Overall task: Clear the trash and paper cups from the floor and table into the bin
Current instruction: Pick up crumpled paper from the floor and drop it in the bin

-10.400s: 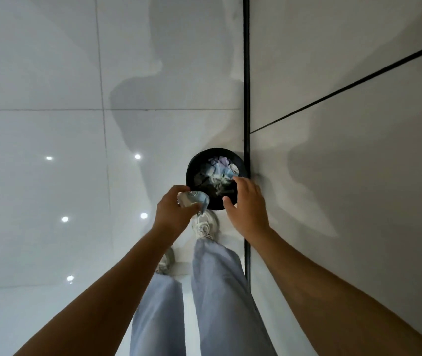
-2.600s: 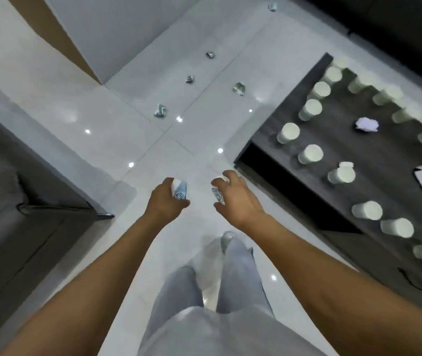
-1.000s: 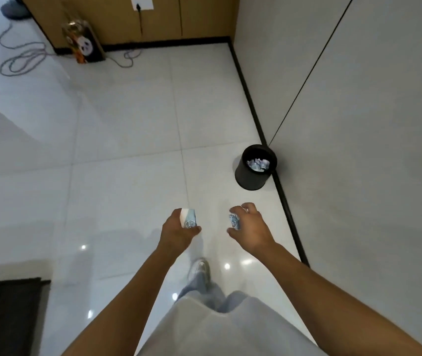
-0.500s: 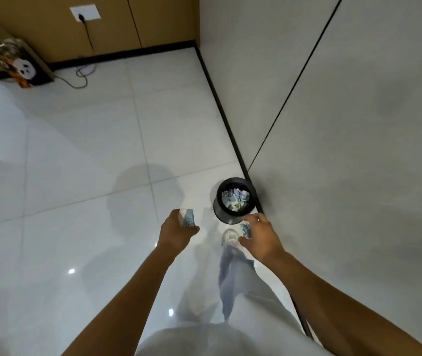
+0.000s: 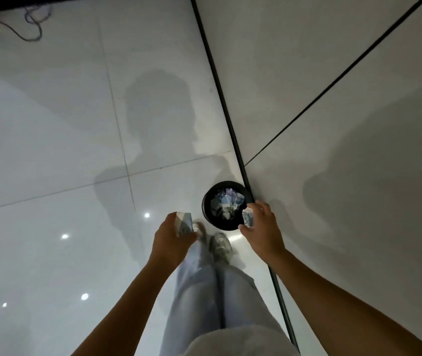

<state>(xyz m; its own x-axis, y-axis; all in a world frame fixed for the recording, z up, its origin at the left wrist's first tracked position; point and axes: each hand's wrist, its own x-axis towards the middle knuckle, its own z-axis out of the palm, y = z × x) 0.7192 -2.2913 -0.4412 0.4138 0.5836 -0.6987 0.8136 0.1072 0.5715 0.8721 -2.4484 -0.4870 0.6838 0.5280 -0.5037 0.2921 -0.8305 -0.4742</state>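
Trash is sitting in both hands above the white tiled floor [image 5: 50, 150]: the left hand [image 5: 171, 240] is closing around a crumpled blue-and-white wrapper [image 5: 184, 223], and the right hand [image 5: 263, 232] is pinching a second crumpled wrapper [image 5: 247, 218] between thumb and fingers. The right hand's piece is hanging over the near right rim of the round black bin [image 5: 206, 209], while the left hand's piece is hovering just beside the bin, over the floor. The bin is standing on the floor against the dark baseboard strip [image 5: 220, 83] at the foot of the pale wall [image 5: 346, 124], so the right side is closing in tightly, while the floor to the left and beyond the bin is lying wide open. Inside the bin, a heap of crumpled blue, white and lilac scraps [image 5: 226, 204] is filling the bottom; single pieces are hard to tell apart. A shoe [image 5: 221, 246] and light trouser legs [image 5: 215, 291] are standing just short of the bin, the other shoe mostly hiding behind the left hand. A loose cable [image 5: 34, 24] is trailing at the far upper left, cut off by the frame edge. Both forearms are running out of the bottom of the view.
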